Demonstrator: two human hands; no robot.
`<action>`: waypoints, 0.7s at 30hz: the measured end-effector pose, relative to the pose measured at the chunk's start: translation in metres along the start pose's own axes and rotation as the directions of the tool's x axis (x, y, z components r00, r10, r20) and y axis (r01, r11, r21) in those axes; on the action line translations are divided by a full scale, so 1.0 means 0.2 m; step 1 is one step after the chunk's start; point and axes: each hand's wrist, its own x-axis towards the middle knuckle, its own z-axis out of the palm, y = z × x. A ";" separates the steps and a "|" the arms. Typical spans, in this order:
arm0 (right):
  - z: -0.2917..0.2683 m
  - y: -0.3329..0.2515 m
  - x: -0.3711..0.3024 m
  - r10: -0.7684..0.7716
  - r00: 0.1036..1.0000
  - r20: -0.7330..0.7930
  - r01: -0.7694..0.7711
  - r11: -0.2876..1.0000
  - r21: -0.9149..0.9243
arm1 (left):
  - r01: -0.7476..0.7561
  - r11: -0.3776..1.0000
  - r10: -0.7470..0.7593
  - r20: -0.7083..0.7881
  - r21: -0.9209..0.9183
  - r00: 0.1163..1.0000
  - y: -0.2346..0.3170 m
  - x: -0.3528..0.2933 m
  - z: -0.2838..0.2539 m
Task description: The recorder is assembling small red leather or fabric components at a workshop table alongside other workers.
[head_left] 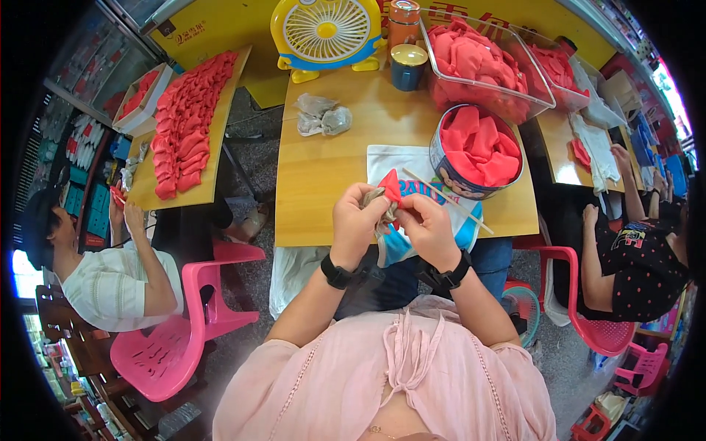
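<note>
Red cloth point(390, 184) with tan wad point(379, 209) held above towel point(401, 156), gripped by left hand point(350, 220) and pinched by right hand point(428, 230), apparently to steady small work; tub point(457, 178) just beyond at right, likely for easy reach; fan point(327, 33) farthest, facing the person, presumably for cooling.

Probably a small handwork workshop: wooden tabletops point(309, 191) stand apart, a co-worker point(110, 290) sits between eight and nine o'clock and a second person point(636, 272) at three, red cloth pieces point(184, 132) lie in rows at ten, more heaped in a clear bin point(507, 93) at one.
</note>
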 end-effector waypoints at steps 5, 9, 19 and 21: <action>0.04 -0.01 0.00 -0.241 0.970 0.022 0.240 0.947 -0.215 | -0.223 0.972 0.234 -0.190 0.077 0.953 -0.15 0.04 0.02; 0.07 0.04 -0.02 -0.146 0.987 -0.064 0.135 0.979 -0.153 | -0.054 0.996 0.063 -0.150 0.064 0.987 -0.12 0.02 0.01; 0.03 0.02 -0.02 0.014 0.999 -0.041 -0.016 0.999 -0.029 | -0.095 0.951 0.120 -0.069 0.295 0.990 -0.05 0.02 -0.03; 0.03 0.01 -0.02 0.003 1.000 -0.030 -0.004 0.999 -0.045 | -0.122 0.937 0.160 -0.093 0.328 0.983 -0.07 0.03 -0.02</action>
